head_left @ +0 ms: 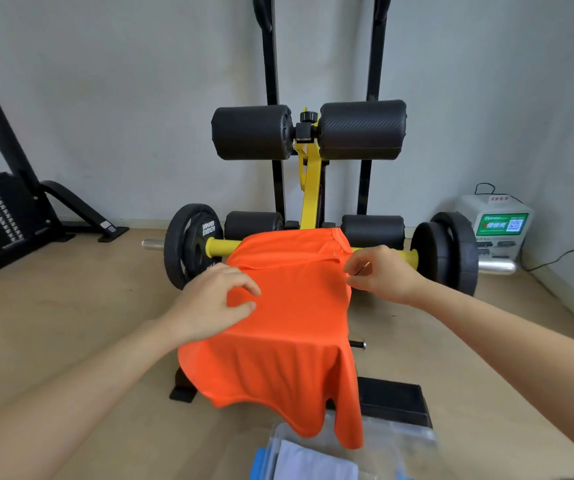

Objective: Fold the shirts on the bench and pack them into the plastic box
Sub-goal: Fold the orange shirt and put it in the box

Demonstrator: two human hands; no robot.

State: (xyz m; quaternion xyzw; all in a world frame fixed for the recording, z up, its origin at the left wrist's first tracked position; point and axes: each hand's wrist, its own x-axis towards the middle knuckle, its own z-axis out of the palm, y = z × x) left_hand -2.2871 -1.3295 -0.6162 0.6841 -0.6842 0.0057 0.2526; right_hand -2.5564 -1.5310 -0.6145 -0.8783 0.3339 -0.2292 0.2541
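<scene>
An orange shirt lies spread over the gym bench, its lower hem hanging off the near end. My left hand rests on the shirt's left side, with thumb and fingers pinching the fabric. At the shirt's right edge, my right hand pinches the cloth between thumb and fingers. The clear plastic box stands on the floor at the bottom of the view, partly under the hanging hem, with a pale folded shirt inside it.
Behind the bench a yellow bar carries black weight plates on both sides, with black roller pads above. A black footplate lies right of the bench. A white device stands by the right wall. Wooden floor surrounds everything.
</scene>
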